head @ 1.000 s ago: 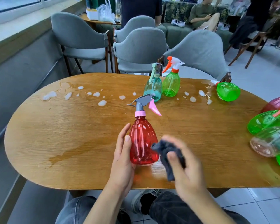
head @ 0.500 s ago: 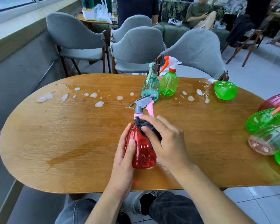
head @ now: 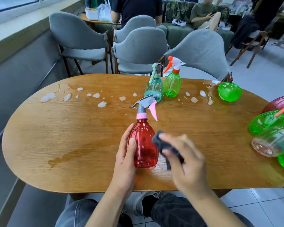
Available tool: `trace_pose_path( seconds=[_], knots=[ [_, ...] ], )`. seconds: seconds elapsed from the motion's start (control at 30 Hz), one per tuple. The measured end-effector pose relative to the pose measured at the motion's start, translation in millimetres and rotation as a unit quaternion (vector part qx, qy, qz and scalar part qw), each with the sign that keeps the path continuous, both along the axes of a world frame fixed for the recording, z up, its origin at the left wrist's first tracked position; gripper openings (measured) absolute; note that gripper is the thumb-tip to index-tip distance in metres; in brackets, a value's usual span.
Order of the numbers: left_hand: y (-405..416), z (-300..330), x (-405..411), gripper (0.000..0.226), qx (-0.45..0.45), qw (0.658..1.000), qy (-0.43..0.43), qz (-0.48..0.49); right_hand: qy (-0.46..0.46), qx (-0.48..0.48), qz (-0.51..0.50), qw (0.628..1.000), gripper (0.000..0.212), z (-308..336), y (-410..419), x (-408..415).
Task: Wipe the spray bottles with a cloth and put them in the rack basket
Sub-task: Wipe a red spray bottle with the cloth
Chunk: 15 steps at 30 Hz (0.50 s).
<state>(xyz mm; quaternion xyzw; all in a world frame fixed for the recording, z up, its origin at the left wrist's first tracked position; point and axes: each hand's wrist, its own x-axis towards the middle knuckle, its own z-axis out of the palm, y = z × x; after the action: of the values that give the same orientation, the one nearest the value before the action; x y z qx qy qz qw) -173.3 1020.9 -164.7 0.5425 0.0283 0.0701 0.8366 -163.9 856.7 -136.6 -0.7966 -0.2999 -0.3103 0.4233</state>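
A red spray bottle (head: 144,145) with a grey and pink trigger head stands upright near the front edge of the wooden table (head: 72,136). My left hand (head: 125,154) holds its left side. My right hand (head: 187,158) grips a dark grey cloth (head: 167,148) against the bottle's right side. A teal bottle (head: 154,86) and a green bottle (head: 172,86) stand upright at the far edge. Another green bottle (head: 229,91) lies on its side. Several more bottles (head: 272,133) lie piled at the right edge. No rack basket is in view.
White foam blobs (head: 102,104) and a wet streak (head: 75,154) mark the tabletop. Grey chairs (head: 141,49) stand behind the table. People sit and stand in the background. My knees show below the table's front edge.
My right hand with the cloth slid from the bottle's neck down to its lower right side. The left hand kept its hold on the bottle.
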Motion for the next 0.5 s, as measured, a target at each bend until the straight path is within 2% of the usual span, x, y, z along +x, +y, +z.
trace_pose_path(
  seconds=[0.07,0.2,0.43,0.5],
  knots=[
    [-1,-2,1,0.052,-0.001,1.0,0.001,-0.003,-0.003,0.024,-0.045,0.999,0.033,21,6,20],
    [0,-4,2,0.052,0.012,1.0,0.005,-0.001,0.042,-0.034,-0.059,0.997,0.038,21,28,47],
    [1,0,2,0.047,0.012,1.0,0.001,0.007,0.027,-0.097,0.016,0.995,0.029,-31,17,-8],
    [-1,1,1,0.046,0.008,1.0,0.004,-0.004,0.053,-0.102,0.041,0.993,0.029,-39,9,-22]
  ],
)
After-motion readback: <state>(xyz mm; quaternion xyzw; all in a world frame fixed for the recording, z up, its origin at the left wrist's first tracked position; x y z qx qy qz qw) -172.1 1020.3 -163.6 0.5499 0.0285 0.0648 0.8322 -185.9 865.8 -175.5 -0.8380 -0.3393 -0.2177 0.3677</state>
